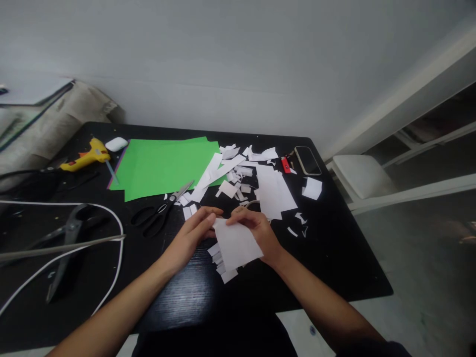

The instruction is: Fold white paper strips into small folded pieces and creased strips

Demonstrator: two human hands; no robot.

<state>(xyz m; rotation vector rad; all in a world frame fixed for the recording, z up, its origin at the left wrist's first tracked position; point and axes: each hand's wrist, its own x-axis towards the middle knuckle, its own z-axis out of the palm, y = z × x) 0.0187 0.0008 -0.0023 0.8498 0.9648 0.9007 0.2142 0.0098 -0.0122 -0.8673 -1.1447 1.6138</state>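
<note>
Both hands meet over the middle of a black table [327,267]. My left hand [191,233] and my right hand [256,230] each pinch the top edge of one white paper sheet [238,245] held between them, fingers closed on it. Small white paper strips [221,265] lie under and beside the sheet. Black-handled scissors [161,210] rest just left of my left hand, blades pointing toward the green paper.
Green paper sheets [163,166] lie at the back centre, with many white offcuts [256,181] to their right. A yellow glue gun [87,156], a white case [116,144], a phone [308,160], a red item [285,164], larger shears [65,238] and a white cable [111,218] are around.
</note>
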